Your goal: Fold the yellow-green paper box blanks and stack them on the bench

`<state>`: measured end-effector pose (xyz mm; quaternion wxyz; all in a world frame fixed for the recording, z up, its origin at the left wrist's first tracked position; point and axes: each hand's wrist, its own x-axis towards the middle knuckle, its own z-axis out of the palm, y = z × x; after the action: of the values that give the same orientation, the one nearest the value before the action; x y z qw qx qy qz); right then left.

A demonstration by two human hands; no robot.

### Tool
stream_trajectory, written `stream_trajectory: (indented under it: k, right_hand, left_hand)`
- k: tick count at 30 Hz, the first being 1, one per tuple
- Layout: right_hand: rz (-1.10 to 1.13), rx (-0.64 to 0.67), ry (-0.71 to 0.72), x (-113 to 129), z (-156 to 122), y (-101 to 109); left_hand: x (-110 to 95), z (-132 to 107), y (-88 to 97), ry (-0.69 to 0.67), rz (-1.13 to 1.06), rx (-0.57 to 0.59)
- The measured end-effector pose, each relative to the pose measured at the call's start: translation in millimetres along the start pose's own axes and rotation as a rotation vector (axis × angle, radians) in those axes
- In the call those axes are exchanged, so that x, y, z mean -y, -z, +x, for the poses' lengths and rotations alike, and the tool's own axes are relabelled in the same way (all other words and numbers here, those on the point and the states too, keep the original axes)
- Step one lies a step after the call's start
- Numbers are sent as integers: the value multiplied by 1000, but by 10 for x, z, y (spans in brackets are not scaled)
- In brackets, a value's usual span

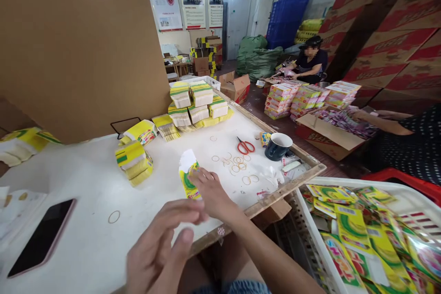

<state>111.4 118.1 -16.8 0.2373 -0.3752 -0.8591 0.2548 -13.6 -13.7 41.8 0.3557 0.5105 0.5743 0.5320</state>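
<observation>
A yellow and green printed paper carton (188, 183) with white flaps at its far end is on the white table in front of me. My right hand (212, 190) is closed on its right side, palm down; part of the carton is hidden by the fingers. Nearer to me, my left hand (161, 243) hovers in the air, empty, with its thumb and fingers apart. Left of the carton stands a bundle of folded yellow cartons (135, 163). Behind it lie another carton bundle (139, 133) and a stacked pile of bundles (193, 105).
Rubber bands (238, 161), red-handled scissors (245, 146) and a dark mug (278, 147) are on the table's right side. A phone (43, 236) lies at left. A white basket (305, 209) of cartons stands at right. Two other people work beyond, near boxes.
</observation>
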Motion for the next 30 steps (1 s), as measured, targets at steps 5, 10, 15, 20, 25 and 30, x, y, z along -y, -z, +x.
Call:
stream_trajectory:
  k: [5,10,15,20,25,30]
  right_hand:
    - [6,-86,-98,-91,-28,-45]
    - [14,-246,-326,-151,-133,-108]
    - [157,-380,-368,-131,-132,-131]
    - [465,-455,-371,-45,-174,-65]
    - [1067,-392,-382,119,-373,-14]
    - [1393,-375,-418,241,-546,3]
  left_hand:
    - [652,561,-112,-95,425,0]
    - [1098,638,-261,-121,406,66]
    - [1024,563,-334,-107,338,51]
    - [800,531,-230,7,112,-97]
    - [551,528,-194,160,-355,20]
    - [499,477,-319,232,-718,195]
